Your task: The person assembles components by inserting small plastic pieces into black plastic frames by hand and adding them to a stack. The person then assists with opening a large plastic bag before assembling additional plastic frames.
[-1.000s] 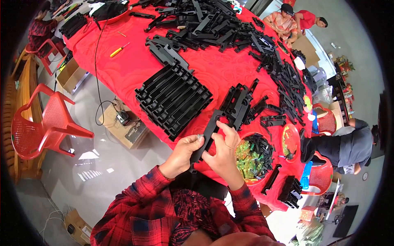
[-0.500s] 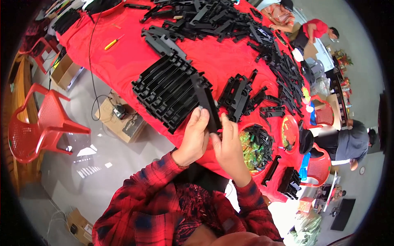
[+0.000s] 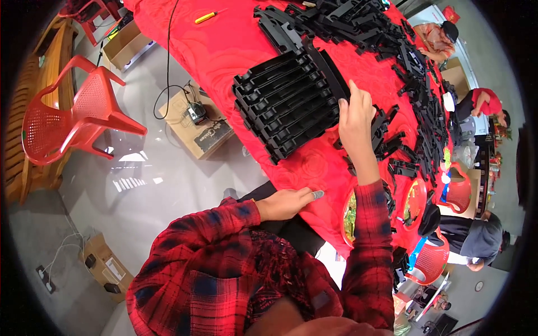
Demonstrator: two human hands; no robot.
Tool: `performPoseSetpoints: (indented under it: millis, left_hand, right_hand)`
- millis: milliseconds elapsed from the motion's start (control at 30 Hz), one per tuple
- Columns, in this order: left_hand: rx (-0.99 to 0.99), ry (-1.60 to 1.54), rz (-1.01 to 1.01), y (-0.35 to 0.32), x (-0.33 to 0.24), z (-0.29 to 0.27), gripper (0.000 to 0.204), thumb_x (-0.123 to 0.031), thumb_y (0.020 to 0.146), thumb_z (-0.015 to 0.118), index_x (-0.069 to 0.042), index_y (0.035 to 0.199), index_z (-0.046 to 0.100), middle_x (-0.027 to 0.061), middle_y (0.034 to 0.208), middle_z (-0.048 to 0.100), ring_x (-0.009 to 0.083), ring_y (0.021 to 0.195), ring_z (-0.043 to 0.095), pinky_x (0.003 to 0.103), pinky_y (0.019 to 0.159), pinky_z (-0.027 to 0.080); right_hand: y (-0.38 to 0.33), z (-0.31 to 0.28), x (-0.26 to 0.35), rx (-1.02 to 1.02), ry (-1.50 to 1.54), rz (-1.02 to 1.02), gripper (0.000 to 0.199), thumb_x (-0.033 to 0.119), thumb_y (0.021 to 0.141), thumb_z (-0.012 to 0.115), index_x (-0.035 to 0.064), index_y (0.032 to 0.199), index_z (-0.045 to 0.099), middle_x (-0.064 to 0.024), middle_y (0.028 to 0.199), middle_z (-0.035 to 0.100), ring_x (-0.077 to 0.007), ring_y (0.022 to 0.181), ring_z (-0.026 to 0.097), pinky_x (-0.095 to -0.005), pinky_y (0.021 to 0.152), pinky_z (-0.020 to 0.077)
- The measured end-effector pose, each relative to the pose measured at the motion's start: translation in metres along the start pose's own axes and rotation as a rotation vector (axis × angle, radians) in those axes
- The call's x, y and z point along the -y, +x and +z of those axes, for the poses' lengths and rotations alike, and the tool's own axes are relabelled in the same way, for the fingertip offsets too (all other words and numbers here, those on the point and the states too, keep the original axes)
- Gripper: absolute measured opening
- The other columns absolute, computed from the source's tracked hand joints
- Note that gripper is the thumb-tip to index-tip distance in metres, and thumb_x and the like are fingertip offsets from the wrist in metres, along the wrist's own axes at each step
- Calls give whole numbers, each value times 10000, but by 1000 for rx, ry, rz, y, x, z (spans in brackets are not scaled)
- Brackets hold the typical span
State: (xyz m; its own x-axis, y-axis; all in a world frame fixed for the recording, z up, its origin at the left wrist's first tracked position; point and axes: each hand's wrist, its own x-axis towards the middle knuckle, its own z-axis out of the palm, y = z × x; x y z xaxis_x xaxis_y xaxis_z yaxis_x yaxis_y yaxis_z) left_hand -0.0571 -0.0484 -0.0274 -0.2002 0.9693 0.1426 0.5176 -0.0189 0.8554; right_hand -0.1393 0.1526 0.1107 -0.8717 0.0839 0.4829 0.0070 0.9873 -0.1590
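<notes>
A row of long black plastic housings (image 3: 286, 101) lies side by side on the red tablecloth in front of me. Against the right end of this row, my right hand (image 3: 357, 115) grips one more black plastic housing (image 3: 332, 71), which tilts along the row's edge. My left hand (image 3: 287, 204) is down at the table's near edge, apart from the parts, its fingers stretched out with nothing in them. A grey cover sits on one of its fingertips. My right sleeve partly hides a round tub (image 3: 349, 215) with small yellow-green pieces.
A heap of black parts (image 3: 358, 25) spreads over the far and right table. A yellow-handled screwdriver (image 3: 205, 18) lies at the far left. On the floor to the left stand a red plastic chair (image 3: 84, 112) and a cardboard box (image 3: 196, 126). People sit along the right side.
My right hand has carried the housing from in front of me to the right end of the row. The left hand has let go of it and drawn back to the table edge.
</notes>
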Motion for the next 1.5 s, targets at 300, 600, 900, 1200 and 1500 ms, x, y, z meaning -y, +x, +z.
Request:
performPoseSetpoints:
  millis: [300,600,900,1200,1500]
  left_hand:
    - [-182,34,226,-15,25,22,533,-98,869,582,-76,1388,464,118,1245,560,289,1092,588,396,938,489]
    - [-181,10,209,-14,26,25,553,-86,863,590,-84,1400,455,125,1241,567,291,1100,588,398,946,487]
    - [-197,-2,221,-13,28,25,495,-103,875,596,-64,1357,491,154,1242,590,326,1082,598,418,919,504]
    - [-189,-12,192,-11,23,22,468,-95,872,600,-65,1332,521,147,1238,598,326,1066,607,410,915,509]
    - [-211,17,197,-6,21,22,453,-106,874,624,-59,1317,540,153,1202,605,336,1066,612,408,918,512]
  right_hand:
    - [14,27,-12,-15,-59,2,442,129,950,579,-21,1352,472,-172,1114,527,-333,1058,512,-463,914,383]
    - [3,27,-23,19,-36,58,448,127,925,602,25,1348,495,-161,1146,539,-328,1088,523,-461,927,387]
    - [4,28,-22,20,43,83,513,165,872,671,28,1338,505,-158,1160,559,-330,1091,545,-454,919,401]
    - [8,22,-39,-191,243,144,468,340,1000,544,-28,1288,534,-202,1152,620,-336,1059,613,-450,927,454]
    - [-22,1,-61,-121,534,421,451,309,972,630,-58,1231,586,-162,1036,673,-206,931,656,-335,865,508]
